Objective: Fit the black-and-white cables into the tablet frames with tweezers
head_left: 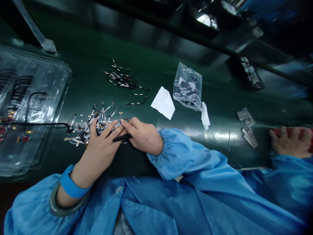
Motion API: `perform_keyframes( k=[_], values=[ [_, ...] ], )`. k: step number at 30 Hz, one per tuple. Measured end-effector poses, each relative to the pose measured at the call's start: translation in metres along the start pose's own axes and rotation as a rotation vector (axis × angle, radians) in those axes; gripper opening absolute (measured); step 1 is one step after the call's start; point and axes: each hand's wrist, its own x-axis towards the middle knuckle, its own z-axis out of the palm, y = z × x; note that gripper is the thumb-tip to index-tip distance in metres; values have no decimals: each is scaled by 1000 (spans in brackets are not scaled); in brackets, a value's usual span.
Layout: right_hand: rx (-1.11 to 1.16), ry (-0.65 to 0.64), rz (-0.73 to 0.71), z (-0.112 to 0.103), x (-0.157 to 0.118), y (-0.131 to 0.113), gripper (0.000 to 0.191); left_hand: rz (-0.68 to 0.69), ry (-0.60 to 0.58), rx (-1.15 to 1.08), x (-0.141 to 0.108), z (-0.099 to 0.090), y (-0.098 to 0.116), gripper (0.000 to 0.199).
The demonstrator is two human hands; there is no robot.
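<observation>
A tangled heap of small flex cables (84, 132), black and white with gold-coloured ends, lies on the green table. My left hand (101, 148) rests over the heap's near side, fingers spread and touching the cables. Its fingertips meet those of my right hand (144, 135). A slim black tool (121, 137) is gripped in my right hand, sticking out below the fingers to the left; its tip is hidden. Beyond the heap lies a second pile of darker flex cables (122, 80), with two single strips just in front of it.
Clear plastic trays (52, 94) holding black cables are stacked at the left. A white paper piece (163, 102) and a clear bag (187, 86) of dark parts lie right of centre. Farther right are silvery strips (246, 127) and another person's hand (292, 143) on something red.
</observation>
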Motion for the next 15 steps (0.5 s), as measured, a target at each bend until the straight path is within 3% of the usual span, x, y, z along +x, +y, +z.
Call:
perform_keyframes(
  k=[8,15],
  values=[
    [65,167,-75,13,-4,16,47,7,-26,31,1,-3,1,34],
    [110,75,-35,6,-2,8,46,-1,-22,16,-1,-1,1,35]
  ],
)
